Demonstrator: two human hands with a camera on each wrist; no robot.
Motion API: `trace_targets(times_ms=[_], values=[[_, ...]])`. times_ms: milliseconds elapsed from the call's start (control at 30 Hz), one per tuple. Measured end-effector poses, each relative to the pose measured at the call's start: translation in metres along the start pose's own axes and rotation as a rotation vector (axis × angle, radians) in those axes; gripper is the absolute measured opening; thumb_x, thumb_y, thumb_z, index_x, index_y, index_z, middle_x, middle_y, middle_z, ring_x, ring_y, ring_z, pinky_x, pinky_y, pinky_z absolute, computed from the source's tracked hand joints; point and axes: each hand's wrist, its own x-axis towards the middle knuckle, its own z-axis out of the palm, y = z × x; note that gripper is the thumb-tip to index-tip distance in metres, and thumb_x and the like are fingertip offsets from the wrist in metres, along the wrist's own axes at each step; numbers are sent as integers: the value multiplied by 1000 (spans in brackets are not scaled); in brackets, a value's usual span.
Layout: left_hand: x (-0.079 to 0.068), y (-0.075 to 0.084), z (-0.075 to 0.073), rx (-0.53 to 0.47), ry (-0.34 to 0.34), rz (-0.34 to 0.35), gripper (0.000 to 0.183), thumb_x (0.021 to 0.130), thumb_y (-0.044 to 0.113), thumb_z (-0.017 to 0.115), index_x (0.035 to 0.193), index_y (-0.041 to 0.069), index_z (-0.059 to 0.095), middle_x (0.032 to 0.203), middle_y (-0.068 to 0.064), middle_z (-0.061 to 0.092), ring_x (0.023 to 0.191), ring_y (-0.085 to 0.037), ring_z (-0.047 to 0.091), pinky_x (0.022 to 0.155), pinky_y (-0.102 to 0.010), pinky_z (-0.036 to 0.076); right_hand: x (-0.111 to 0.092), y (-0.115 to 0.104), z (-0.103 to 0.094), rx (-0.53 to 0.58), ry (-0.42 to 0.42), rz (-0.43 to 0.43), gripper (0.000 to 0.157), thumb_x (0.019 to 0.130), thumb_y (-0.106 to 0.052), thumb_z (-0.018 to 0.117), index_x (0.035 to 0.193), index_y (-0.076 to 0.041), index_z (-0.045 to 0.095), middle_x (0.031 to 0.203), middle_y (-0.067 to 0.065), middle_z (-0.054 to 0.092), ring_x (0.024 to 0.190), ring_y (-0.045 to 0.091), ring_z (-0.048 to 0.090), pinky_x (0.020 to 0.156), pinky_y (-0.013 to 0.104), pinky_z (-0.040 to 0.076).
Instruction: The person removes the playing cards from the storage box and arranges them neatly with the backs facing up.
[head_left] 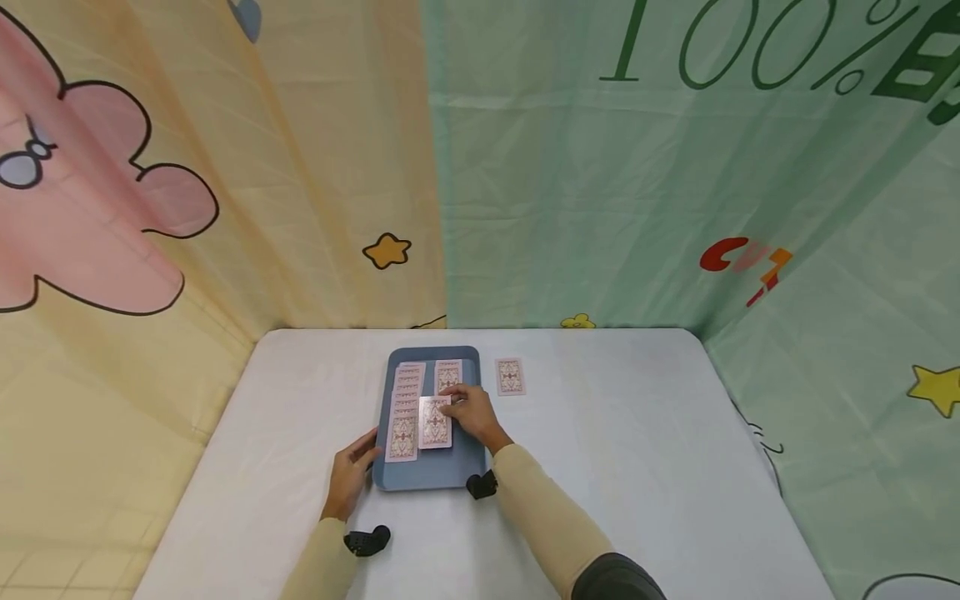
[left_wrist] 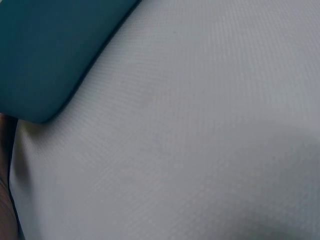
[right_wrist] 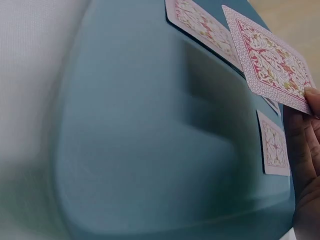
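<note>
My right hand pinches a playing card between thumb and fingers, its red patterned back facing up. In the right wrist view, this card is tilted and raised over the blue tray, with a shadow below it. Several overlapping cards form a column along the tray's left side. Another card lies near the far right part of the tray, just beyond my right fingers. My left hand is at the tray's left edge, fingers extended against the rim; only a sliver of it shows in the left wrist view.
One more card lies back up on the white table, right of the tray. Printed curtains hang behind the table and along both sides. Black straps with small devices sit at the wrists.
</note>
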Motion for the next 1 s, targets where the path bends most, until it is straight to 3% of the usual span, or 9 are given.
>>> trace_targets(times_ms=[167,300,400,467,700,900,1000], values=[[-2,2,-2,7,9,9,43,97,3,51,139,-3,48,143,-22,45,133,-34,43,108,-42,36,4,0,-7,28,-19,-2,24,84,-6,72,108,-2,72,99,10,63,85,17,58,67,27,50],[-3,1,-4,8,27,13,42,96,1,51,138,-3,49,142,-23,47,131,-35,44,100,-24,44,7,2,-13,66,-34,-7,25,85,-6,71,110,-2,71,100,13,63,86,15,57,68,26,51],[-4,0,-3,-3,26,7,43,96,1,51,138,-3,49,143,-22,46,132,-34,44,90,-10,43,8,4,-19,123,-20,6,26,85,-5,71,110,0,70,99,13,62,83,14,57,68,26,51],[-3,0,-2,-17,21,3,43,96,2,51,139,-2,48,143,-21,46,132,-33,43,88,-7,42,9,5,-24,156,-6,13,26,85,-3,70,110,2,69,96,12,61,80,13,56,68,27,52],[0,-1,0,-13,14,7,43,96,2,52,138,-3,49,143,-21,46,133,-34,43,91,-10,43,13,8,-37,200,45,45,26,84,0,70,110,3,69,83,2,60,74,9,53,68,24,51],[0,0,0,-11,8,10,43,96,2,52,139,-3,48,143,-21,46,133,-33,43,100,-22,43,20,12,-49,222,79,72,26,84,0,71,109,3,68,83,4,62,69,8,56,75,41,56],[0,-1,1,2,14,3,43,96,3,52,138,-2,49,143,-21,46,133,-33,43,103,-27,42,23,14,-56,212,95,91,26,85,-1,71,110,2,68,85,5,63,69,9,59,78,44,56]])
